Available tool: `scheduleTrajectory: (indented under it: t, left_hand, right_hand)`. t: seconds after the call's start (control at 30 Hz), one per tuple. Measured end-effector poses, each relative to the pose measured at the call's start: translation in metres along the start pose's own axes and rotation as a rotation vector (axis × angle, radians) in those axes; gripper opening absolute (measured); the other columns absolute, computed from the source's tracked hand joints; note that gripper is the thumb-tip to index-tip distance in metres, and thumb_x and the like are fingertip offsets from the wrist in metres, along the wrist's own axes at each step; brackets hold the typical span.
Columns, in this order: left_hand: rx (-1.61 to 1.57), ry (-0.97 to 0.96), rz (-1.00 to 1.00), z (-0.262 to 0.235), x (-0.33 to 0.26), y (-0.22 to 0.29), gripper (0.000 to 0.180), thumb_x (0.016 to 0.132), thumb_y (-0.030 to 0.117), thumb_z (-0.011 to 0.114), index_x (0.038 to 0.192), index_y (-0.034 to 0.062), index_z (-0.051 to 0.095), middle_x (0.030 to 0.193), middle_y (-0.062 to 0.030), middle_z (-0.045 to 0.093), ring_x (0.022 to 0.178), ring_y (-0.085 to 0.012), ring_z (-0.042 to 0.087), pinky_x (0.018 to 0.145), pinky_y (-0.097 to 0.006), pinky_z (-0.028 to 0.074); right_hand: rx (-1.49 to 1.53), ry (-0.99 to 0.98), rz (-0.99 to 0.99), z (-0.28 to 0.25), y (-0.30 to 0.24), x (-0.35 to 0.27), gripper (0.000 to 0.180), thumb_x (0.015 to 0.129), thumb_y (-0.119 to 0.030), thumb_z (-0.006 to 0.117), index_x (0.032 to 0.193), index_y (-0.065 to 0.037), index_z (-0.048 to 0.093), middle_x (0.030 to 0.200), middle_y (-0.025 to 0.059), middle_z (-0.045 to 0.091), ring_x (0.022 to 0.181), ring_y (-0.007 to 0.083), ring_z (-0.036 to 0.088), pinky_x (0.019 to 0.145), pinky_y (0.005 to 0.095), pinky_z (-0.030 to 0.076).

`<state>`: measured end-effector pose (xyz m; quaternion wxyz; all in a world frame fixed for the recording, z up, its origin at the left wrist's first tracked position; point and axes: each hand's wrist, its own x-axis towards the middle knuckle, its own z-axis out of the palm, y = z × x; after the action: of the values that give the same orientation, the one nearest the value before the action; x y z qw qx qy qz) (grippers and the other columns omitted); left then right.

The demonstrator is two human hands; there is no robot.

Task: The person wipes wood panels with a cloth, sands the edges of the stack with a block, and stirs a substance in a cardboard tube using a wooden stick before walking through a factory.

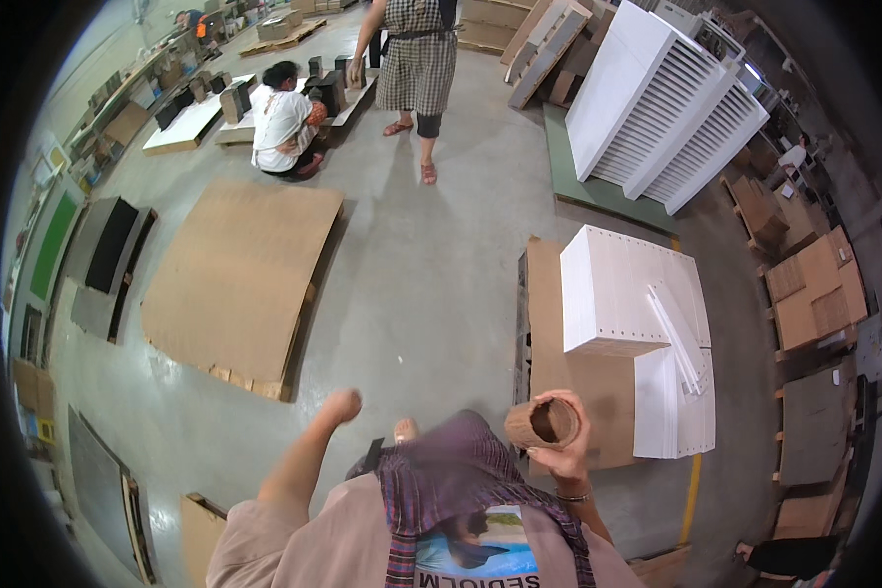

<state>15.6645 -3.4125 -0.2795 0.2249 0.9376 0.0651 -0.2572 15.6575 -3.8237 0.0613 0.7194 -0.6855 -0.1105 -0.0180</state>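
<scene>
My right hand (pixel 573 441) is wrapped round a short, hollow brown cylinder (pixel 525 425), which looks like a thick roll or a cardboard tube. Its round opening faces up toward me. My left hand (pixel 343 405) hangs out in front of my body with the fingers curled in, and nothing shows in it. Near my right hand stand stacks of white punched sheets (pixel 617 284), the closer stack (pixel 657 416) lower than the one behind. Loose white strips (pixel 674 338) lie across them.
Brown board (pixel 549 367) lies under the white stacks. A board-topped pallet (pixel 240 279) is ahead left. Tall white slatted stacks (pixel 647 108) stand far right. One person (pixel 416 69) stands ahead; another (pixel 282 127) crouches by dark blocks. Cardboard-loaded pallets (pixel 813 304) line the right side.
</scene>
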Motion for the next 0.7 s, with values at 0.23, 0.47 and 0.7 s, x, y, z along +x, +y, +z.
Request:
scheduleTrajectory:
  t: [0.23,0.47,0.7]
  left_hand:
    - [-0.282,0.35,0.207,-0.21,0.199,0.144,0.024,0.087,0.02,0.059,0.1,0.0023,0.07,0.089,-0.0186,0.072,0.086,-0.0361,0.069,0.077,-0.041,0.055]
    - [-0.135,-0.095,0.028,-0.18,0.28,0.091,0.027,0.084,0.024,0.056,0.095,0.0035,0.071,0.095,-0.0229,0.069,0.091,-0.042,0.066,0.08,-0.047,0.053]
    - [0.127,-0.299,-0.095,-0.19,0.284,0.025,0.021,0.082,0.021,0.059,0.085,0.0086,0.075,0.088,-0.0144,0.074,0.085,-0.026,0.072,0.074,-0.038,0.058]
  right_hand:
    - [0.13,0.086,0.138,-0.02,0.06,0.133,0.069,0.059,-0.003,0.082,0.122,-0.001,0.055,0.118,0.0096,0.059,0.114,0.0215,0.058,0.101,0.0358,0.045]
    - [0.138,0.035,0.148,-0.068,0.116,0.341,0.076,0.057,-0.008,0.084,0.126,0.0,0.054,0.12,0.0075,0.059,0.111,0.022,0.059,0.101,0.0357,0.045]
    - [0.011,0.03,0.074,-0.094,0.092,0.536,0.067,0.056,-0.016,0.078,0.117,0.002,0.055,0.111,0.0078,0.057,0.104,0.0193,0.059,0.094,0.0323,0.045]
